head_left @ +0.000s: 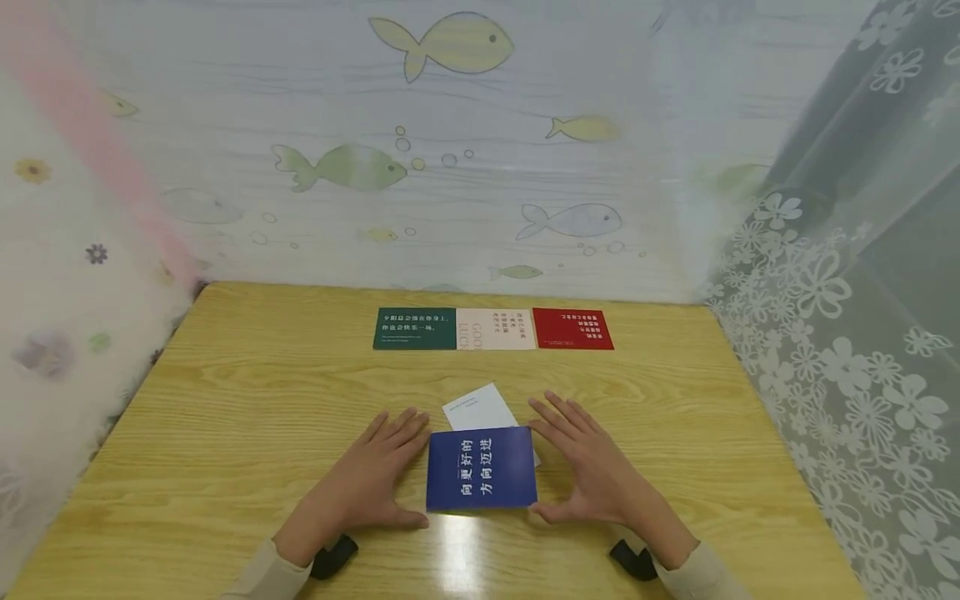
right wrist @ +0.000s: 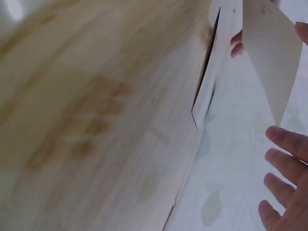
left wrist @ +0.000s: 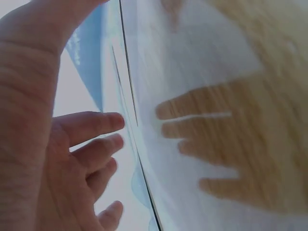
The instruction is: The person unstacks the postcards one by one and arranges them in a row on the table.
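Your blue card (head_left: pixel 510 475), printed with white Chinese characters running sideways, is near the front middle of the wood-grain table (head_left: pixel 225 400), between your two hands. Your left hand (head_left: pixel 367 475) is spread along its left edge, thumb and fingers well apart and not curled round anything; whether it touches the card, you cannot tell from here. Your right hand (head_left: pixel 596 471) is just as widely spread at the opposite edge, its index fingertip meeting a corner of the card (the right wrist view shows this best). A white card (head_left: pixel 480 407) sticks out at an angle from behind the blue one. Farther back, a green card (head_left: pixel 415 328), a cream card (head_left: pixel 483 340) and a red card (head_left: pixel 573 333) form a row before fish-patterned cloth (head_left: pixel 450 233)
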`<action>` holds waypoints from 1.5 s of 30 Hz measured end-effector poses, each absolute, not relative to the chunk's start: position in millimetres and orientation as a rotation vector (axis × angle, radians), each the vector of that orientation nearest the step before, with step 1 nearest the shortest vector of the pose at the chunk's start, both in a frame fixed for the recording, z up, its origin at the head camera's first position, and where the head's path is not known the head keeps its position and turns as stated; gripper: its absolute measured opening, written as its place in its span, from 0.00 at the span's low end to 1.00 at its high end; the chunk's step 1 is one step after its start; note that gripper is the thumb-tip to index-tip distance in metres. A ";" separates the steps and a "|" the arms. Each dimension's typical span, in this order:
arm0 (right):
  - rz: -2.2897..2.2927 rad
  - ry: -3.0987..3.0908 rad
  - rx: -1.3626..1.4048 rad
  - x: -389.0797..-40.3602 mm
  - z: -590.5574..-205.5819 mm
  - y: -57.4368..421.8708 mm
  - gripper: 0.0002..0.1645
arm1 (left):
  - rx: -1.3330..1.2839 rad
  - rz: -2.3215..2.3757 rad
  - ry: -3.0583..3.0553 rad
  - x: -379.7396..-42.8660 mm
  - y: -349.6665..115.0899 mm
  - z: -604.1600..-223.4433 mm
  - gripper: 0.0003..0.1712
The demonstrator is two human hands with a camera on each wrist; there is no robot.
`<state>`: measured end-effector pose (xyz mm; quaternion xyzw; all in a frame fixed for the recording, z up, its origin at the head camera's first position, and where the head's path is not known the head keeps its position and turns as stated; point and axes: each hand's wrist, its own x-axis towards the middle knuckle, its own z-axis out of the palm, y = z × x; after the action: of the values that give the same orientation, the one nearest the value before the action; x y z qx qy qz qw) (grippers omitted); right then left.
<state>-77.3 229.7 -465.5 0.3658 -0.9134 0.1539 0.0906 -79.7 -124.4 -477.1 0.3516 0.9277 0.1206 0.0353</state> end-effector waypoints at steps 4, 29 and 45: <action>0.530 -2.691 1.081 -78.0 -462.0 229.7 0.61 | 1.079 0.417 2.924 -81.0 -123.8 -476.2 0.70; 0.443 -2.702 1.003 -71.9 -467.5 248.8 0.64 | 1.238 0.459 3.015 -90.9 -105.3 -480.6 0.67; 0.490 -2.794 0.865 -69.2 -470.6 275.0 0.66 | 1.337 0.498 2.998 -100.7 -78.2 -476.2 0.65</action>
<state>-69.2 275.0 -470.6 0.2905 -0.9385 0.1645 0.0881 -100.7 -78.2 -476.2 0.4011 0.8993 0.1494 -0.0894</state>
